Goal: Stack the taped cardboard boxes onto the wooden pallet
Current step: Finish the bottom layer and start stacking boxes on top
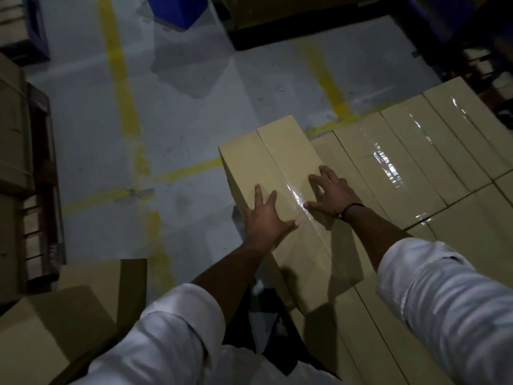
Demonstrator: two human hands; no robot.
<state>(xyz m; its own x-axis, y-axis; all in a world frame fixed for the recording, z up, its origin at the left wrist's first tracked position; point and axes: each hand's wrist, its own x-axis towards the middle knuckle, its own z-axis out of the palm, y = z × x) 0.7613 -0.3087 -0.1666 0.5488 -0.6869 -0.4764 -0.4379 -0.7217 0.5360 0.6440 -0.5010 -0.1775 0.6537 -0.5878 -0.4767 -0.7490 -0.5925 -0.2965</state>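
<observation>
Left hand [265, 219]: laid flat on the top box [280, 159] with fingers straight and spread; nothing is clasped, only downward pressure is given.
Right hand [331, 194]: set down with fingers spread and slightly arched, tips pressed on the same lid; nothing is enclosed. A dark wristband [351, 208] is worn.
Top box: seen in the head view lying on the box layer [416, 151], along that layer's left edge. Whether its left long side overhangs the layer cannot be told.
Tape [298, 195]: a glossy strip is run down the lid between the two hands; similar shine is seen across the box layer.
Wooden pallet: judged to be hidden beneath the box layer; none of it is shown.
Risk, sliding: the glossy tape on the box layer may make the top box slide easily, so a sideways push could carry it off the layer's left edge onto the floor [180, 120].
Risk, skew: the top box seems not quite parallel to the layer's seams; if left so, later boxes could be seated badly.
Risk, control: with flat palms and no hold, a tipping box could not be caught quickly.
Risk, footing: an open carton [55, 329] stands left of the box layer, near the body; it could be stumbled on in the dim light.
</observation>
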